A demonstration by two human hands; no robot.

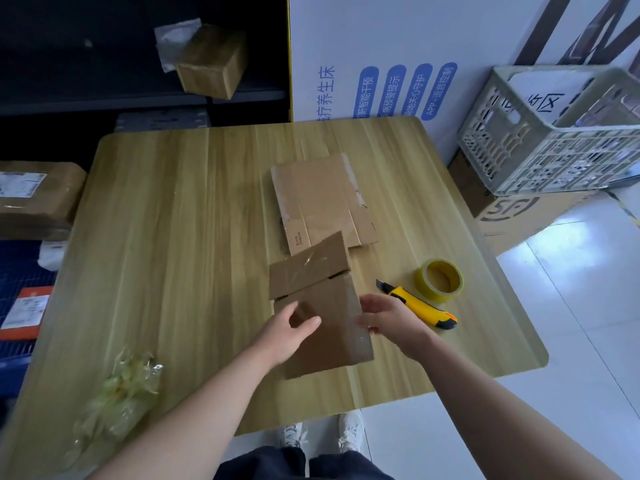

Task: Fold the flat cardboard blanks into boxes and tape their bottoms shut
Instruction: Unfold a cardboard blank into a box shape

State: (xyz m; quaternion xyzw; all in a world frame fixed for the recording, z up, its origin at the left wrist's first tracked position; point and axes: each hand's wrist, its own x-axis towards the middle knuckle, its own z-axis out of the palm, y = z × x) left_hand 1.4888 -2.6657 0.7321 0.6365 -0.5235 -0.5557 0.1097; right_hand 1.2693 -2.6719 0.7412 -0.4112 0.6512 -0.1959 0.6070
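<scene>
A flattened brown cardboard blank [332, 327] lies near the front middle of the wooden table [173, 237], its far flaps [308, 268] carrying old clear tape. My left hand [291, 330] holds the blank at its left side, thumb on top. My right hand [388, 317] grips its right edge. A second flat blank [322, 199] lies further back on the table. To the right are a yellow tape roll [440, 280] and a yellow utility knife [419, 304], just beyond my right hand.
Crumpled clear tape [117, 393] sits at the table's front left. A grey plastic crate [561, 133] stands on a carton at the right. Taped parcels [211, 64] lie on dark shelves behind and to the left.
</scene>
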